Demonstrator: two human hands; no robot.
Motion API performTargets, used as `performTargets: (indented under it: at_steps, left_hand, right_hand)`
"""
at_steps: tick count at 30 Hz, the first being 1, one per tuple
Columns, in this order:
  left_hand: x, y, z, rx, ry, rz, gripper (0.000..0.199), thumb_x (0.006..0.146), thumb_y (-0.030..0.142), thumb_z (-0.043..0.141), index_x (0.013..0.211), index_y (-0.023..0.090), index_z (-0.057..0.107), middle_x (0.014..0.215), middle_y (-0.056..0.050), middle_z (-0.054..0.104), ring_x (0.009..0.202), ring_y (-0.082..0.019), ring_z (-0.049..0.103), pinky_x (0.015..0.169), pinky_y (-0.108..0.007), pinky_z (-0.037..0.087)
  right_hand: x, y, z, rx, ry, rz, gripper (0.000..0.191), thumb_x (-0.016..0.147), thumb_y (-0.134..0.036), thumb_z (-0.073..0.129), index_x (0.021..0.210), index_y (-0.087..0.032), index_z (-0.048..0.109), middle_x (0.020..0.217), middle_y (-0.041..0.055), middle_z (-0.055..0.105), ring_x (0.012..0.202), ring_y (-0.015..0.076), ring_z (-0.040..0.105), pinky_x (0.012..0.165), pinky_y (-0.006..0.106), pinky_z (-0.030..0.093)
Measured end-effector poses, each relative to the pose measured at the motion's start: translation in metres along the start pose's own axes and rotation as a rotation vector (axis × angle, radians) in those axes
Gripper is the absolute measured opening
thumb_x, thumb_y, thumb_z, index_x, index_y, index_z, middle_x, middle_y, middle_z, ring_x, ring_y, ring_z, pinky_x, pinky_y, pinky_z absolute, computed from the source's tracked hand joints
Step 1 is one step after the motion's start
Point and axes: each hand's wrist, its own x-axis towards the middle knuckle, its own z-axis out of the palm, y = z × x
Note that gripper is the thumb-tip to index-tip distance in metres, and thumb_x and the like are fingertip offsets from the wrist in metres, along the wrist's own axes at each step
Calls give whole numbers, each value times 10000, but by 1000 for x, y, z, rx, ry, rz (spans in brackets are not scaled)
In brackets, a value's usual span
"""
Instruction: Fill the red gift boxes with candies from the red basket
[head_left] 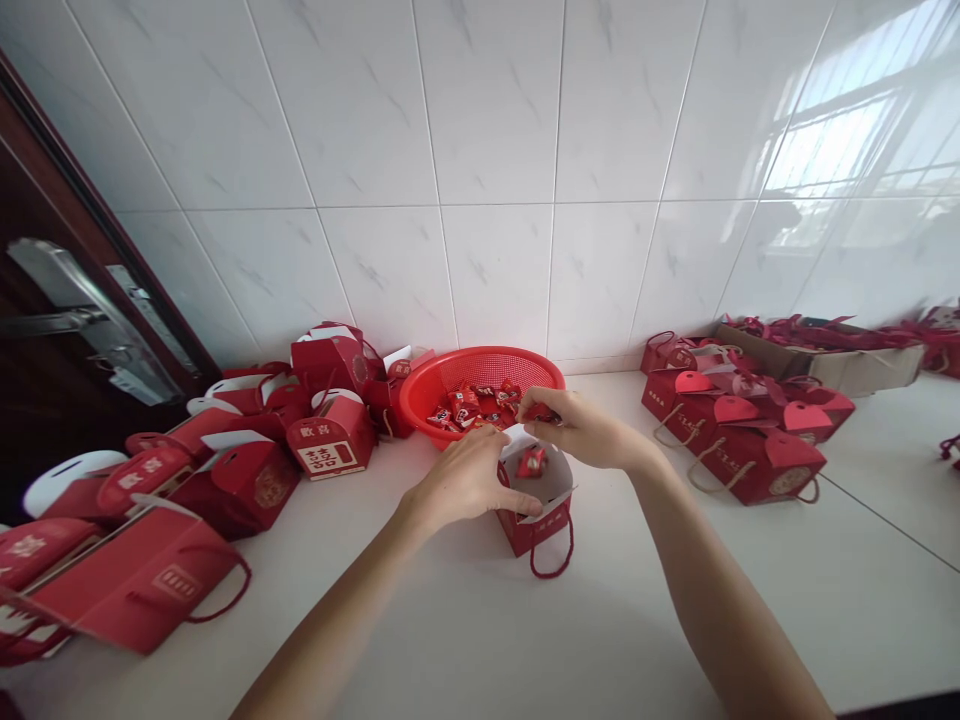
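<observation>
An open red gift box [534, 530] with white inner flaps and a dark red cord handle stands on the white counter. Inside it lies a red wrapped candy [532, 462]. My left hand [472, 478] grips the box's left side, its thumb along the near flap. At the box's far right edge, my right hand [574, 425] has its fingers curled together; what they hold, if anything, is too small to make out. Just behind both hands is a red plastic basket [480, 360] containing red wrapped candies [465, 402].
Many red gift boxes [334, 440] crowd the left side, some open. Closed boxes with ribbons and cord handles [765, 465] stand at the right, before a cardboard tray [862, 370]. A tiled wall [495, 260] rises behind; a door handle [67, 320] is far left.
</observation>
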Motion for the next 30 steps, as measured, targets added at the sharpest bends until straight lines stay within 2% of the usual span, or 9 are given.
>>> performTargets:
  at_steps: [5, 7, 11, 16, 19, 22, 25, 28, 30]
  left_hand:
    - [-1, 4, -4, 17, -53, 10, 628, 553, 631, 800, 1059, 274, 697, 1092, -77, 673, 1100, -349, 578, 714, -285, 415]
    - [-2, 5, -5, 12, -70, 12, 634, 558, 609, 800, 1090, 284, 687, 1051, -60, 671, 1049, -328, 591, 689, -279, 410]
    - [-3, 5, -7, -19, -66, -34, 576, 534, 550, 816, 1012, 254, 691, 975, -44, 660, 889, -280, 617, 618, -275, 391]
    - [-3, 5, -9, -61, -94, -9, 657, 521, 472, 838, 1127, 273, 677, 1078, -43, 656, 950, -290, 622, 639, -277, 415]
    - [-4, 6, -10, -60, -116, 41, 714, 547, 440, 837, 1224, 323, 642, 1181, -41, 640, 1086, -318, 593, 729, -290, 452]
    - [-5, 7, -13, -36, -154, 41, 725, 590, 428, 812, 1276, 318, 602, 1278, -56, 604, 1170, -341, 557, 798, -325, 474]
    - [-5, 8, -15, -14, -182, 18, 770, 606, 443, 794, 1322, 291, 556, 1319, -71, 580, 1211, -351, 537, 852, -365, 489]
    - [-5, 7, -16, 14, -194, 26, 780, 605, 460, 792, 1330, 304, 550, 1384, -63, 545, 1276, -358, 495, 914, -389, 486]
    - [-5, 6, -15, 26, -207, 16, 810, 615, 474, 788, 1364, 317, 521, 1456, -58, 493, 1324, -362, 455, 942, -403, 483]
  right_hand:
    - [0, -2, 0, 10, 37, 46, 79, 818, -171, 572, 751, -210, 587, 666, -28, 615, 552, 103, 538, 505, 215, 401]
    - [0, -4, 0, 67, 28, 85, 55, 844, -219, 571, 791, -207, 573, 677, -26, 621, 515, 101, 557, 491, 219, 422]
    - [1, -8, 1, 272, 66, 174, 100, 876, -319, 543, 865, -223, 519, 676, -39, 618, 439, 100, 548, 437, 228, 426]
    - [3, -11, 0, 446, 99, 283, 85, 813, -229, 493, 733, -227, 463, 564, -58, 540, 422, 134, 570, 423, 257, 453]
    - [2, -8, -2, 365, 68, 204, 53, 778, -177, 537, 736, -207, 529, 615, -35, 584, 562, 142, 623, 509, 250, 495]
    - [0, -4, -4, 270, -64, 105, 68, 777, -177, 602, 840, -190, 621, 771, 2, 671, 719, 150, 648, 628, 262, 529]
    - [-1, 1, -5, 119, -196, 91, 108, 782, -191, 630, 884, -192, 665, 863, 22, 710, 809, 166, 670, 763, 311, 541]
    - [0, 4, -5, -62, -138, 84, 70, 794, -210, 634, 849, -198, 674, 912, 33, 716, 889, 183, 673, 825, 338, 532]
    - [0, 3, -6, -88, -85, 66, 66, 820, -228, 616, 851, -198, 667, 922, 37, 713, 902, 185, 672, 820, 341, 539]
